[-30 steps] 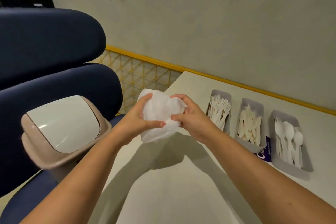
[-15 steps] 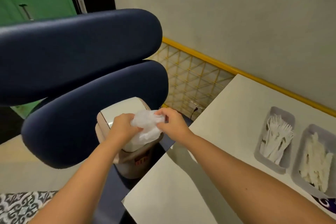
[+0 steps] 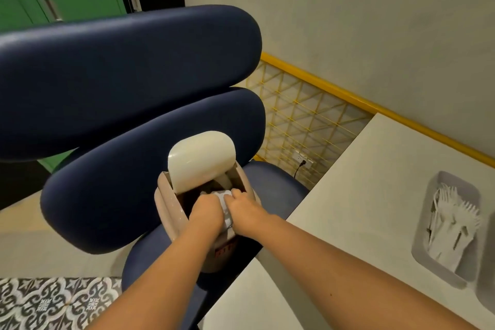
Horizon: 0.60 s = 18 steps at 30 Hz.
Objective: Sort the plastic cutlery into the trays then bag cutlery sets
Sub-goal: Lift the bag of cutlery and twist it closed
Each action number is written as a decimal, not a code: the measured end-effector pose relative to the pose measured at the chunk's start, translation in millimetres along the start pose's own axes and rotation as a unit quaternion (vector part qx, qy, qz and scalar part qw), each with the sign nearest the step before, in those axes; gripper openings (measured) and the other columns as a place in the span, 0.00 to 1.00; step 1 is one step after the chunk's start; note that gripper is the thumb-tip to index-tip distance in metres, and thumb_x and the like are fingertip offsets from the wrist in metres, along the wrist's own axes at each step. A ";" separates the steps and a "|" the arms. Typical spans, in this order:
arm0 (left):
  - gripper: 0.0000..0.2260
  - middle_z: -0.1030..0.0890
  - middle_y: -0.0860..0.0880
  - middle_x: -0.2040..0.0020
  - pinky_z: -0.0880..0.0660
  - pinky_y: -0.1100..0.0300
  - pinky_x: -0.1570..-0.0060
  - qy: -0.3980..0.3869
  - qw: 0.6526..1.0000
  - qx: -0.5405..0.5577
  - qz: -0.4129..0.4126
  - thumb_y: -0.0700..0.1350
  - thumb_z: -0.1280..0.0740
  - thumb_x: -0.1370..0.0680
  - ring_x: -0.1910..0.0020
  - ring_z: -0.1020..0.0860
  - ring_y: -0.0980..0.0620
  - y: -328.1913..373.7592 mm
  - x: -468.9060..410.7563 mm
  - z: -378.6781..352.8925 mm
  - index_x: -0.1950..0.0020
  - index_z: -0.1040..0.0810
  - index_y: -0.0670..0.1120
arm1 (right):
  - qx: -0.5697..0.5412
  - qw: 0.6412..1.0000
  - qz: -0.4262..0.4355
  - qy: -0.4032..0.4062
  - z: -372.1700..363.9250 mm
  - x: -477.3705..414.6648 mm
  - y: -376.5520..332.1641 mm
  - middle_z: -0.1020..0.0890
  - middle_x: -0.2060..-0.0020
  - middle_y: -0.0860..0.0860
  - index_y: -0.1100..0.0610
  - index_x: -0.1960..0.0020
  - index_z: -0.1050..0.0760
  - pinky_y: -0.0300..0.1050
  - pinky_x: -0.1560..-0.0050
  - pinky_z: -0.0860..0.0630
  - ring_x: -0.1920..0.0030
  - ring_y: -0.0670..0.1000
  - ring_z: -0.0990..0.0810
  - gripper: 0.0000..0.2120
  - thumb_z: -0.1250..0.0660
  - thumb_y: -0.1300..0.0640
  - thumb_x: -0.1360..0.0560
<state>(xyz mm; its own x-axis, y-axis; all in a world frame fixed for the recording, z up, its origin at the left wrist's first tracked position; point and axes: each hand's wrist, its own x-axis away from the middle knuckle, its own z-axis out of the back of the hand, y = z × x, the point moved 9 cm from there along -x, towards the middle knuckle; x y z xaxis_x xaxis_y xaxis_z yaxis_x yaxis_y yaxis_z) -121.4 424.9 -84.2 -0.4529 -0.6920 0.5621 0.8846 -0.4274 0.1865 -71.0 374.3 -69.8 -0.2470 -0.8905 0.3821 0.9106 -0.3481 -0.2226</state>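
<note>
Head view: both hands, left hand [image 3: 206,210] and right hand [image 3: 242,207], are gripping the crumpled white wrapper [image 3: 224,199], pushing it into the bin [image 3: 171,209]; she should be shoving it deep, clear of the flap [image 3: 201,159].

Two hands [image 3: 206,211], one bin [image 3: 171,203], one fork tray [image 3: 467,193], one chair [image 3: 128,75].

The bin [image 3: 187,222] stands on the chair seat [image 3: 276,182], left of the worktop [image 3: 375,195]. Both hands, left [image 3: 205,213] and right [image 3: 243,211], meet at its mouth, a wad [image 3: 224,202] between them. The tray [image 3: 439,225] (forks [image 3: 452,225] in it) lies on the worktop at the right.
</note>
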 end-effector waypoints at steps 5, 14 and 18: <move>0.21 0.33 0.41 0.30 0.34 0.50 0.32 -0.035 0.999 -0.037 -0.006 0.45 0.41 0.20 0.31 0.33 0.42 0.9 -10.3 -18.0 0.28 0.37 0.41 | -0.059 0.995 0.001 0.084 18.0 5.3 4.3 0.36 0.34 0.59 0.60 0.29 0.38 0.49 0.39 0.30 0.37 0.59 0.32 0.28 0.34 0.65 0.27; 0.18 0.26 0.44 0.37 0.31 0.51 0.37 -0.006 0.994 -0.111 0.005 0.47 0.34 0.24 0.37 0.28 0.44 11.7 1.0 14.4 0.35 0.28 0.43 | -0.197 0.975 -0.045 0.090 53.8 38.5 39.3 0.29 0.41 0.57 0.58 0.36 0.28 0.48 0.45 0.26 0.45 0.57 0.26 0.17 0.39 0.67 0.24; 0.15 0.22 0.44 0.39 0.27 0.56 0.44 0.035 0.993 -0.106 -0.029 0.46 0.37 0.22 0.40 0.23 0.46 34.8 19.5 47.3 0.38 0.25 0.41 | -0.206 0.975 -0.059 0.056 74.6 67.7 51.9 0.22 0.41 0.57 0.59 0.39 0.24 0.46 0.44 0.27 0.42 0.56 0.24 0.13 0.39 0.62 0.22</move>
